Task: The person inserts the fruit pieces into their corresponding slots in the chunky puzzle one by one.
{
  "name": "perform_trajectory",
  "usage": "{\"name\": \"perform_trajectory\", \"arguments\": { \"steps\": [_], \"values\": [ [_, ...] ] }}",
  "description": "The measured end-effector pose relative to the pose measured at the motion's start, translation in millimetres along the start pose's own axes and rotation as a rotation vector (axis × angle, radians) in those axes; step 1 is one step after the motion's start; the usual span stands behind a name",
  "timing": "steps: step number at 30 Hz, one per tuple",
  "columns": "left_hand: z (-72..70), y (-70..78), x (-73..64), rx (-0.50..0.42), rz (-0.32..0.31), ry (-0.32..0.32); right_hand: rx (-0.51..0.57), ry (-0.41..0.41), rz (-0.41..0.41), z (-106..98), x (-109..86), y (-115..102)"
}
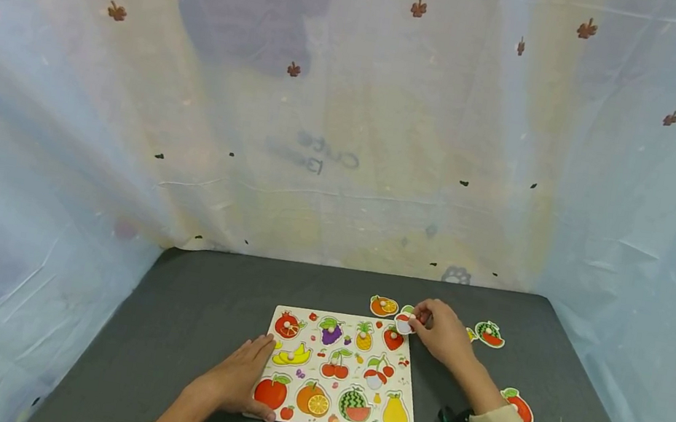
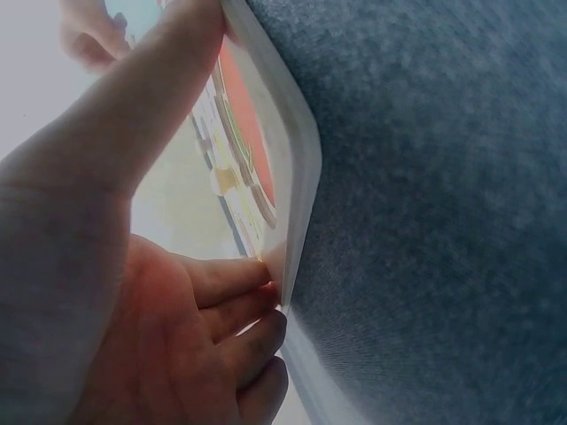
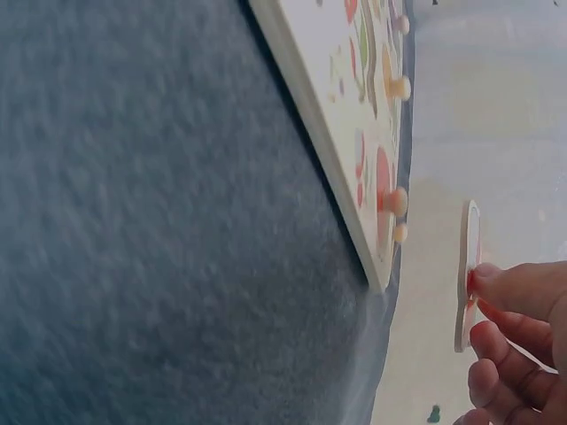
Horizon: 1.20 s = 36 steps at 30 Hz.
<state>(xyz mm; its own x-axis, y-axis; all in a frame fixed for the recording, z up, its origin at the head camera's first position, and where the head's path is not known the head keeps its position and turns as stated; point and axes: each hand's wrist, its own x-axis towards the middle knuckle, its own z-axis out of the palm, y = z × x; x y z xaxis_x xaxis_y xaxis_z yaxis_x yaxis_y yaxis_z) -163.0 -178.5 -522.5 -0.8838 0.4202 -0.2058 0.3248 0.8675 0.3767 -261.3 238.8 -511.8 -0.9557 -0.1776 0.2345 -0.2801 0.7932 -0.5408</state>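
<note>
A white fruit puzzle board (image 1: pixel 314 377) lies on the dark table, with several knobbed pieces on it. My left hand (image 1: pixel 245 377) rests against its near left corner, fingers along the left edge and thumb at the front edge. Above the board's far right corner, my right hand (image 1: pixel 441 331) pinches a puzzle piece (image 1: pixel 404 322) with red, white and green print. The right wrist view shows this piece (image 3: pixel 465 305) edge-on and off the board, thumb and fingertips at its knob. The strawberry piece (image 1: pixel 393 338) is just below it.
An orange piece (image 1: pixel 384 307) lies beyond the board. Right of it are a watermelon piece (image 1: pixel 491 334), a yellow piece (image 1: pixel 470 334) partly behind the right hand, and a red piece (image 1: pixel 520 408) beside the right forearm. A patterned curtain (image 1: pixel 350 132) hangs behind the table.
</note>
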Motion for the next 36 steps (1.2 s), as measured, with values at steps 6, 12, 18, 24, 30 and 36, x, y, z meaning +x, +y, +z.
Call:
{"name": "perform_trajectory", "arguments": {
  "steps": [6,12,18,24,30,36],
  "values": [
    [1.4,0.0,0.7,0.005,0.008,0.005,-0.014,-0.014,-0.016,3,-7.7,-8],
    [3.1,-1.9,2.6,0.012,0.012,0.005,-0.009,-0.032,-0.046,6,-16.4,-16],
    [4.3,-2.4,2.9,0.011,0.009,-0.001,0.002,-0.069,-0.050,8,-25.4,-25],
    [4.5,-2.7,3.1,0.009,0.011,-0.005,-0.002,-0.112,-0.057,11,-35.1,-31],
    [3.2,-1.9,2.8,0.014,0.012,-0.008,0.010,-0.129,-0.102,15,-42.5,-34],
    [-1.3,1.7,0.5,0.007,0.004,-0.015,0.017,-0.167,-0.124,17,-47.3,-39]
  ]
}}
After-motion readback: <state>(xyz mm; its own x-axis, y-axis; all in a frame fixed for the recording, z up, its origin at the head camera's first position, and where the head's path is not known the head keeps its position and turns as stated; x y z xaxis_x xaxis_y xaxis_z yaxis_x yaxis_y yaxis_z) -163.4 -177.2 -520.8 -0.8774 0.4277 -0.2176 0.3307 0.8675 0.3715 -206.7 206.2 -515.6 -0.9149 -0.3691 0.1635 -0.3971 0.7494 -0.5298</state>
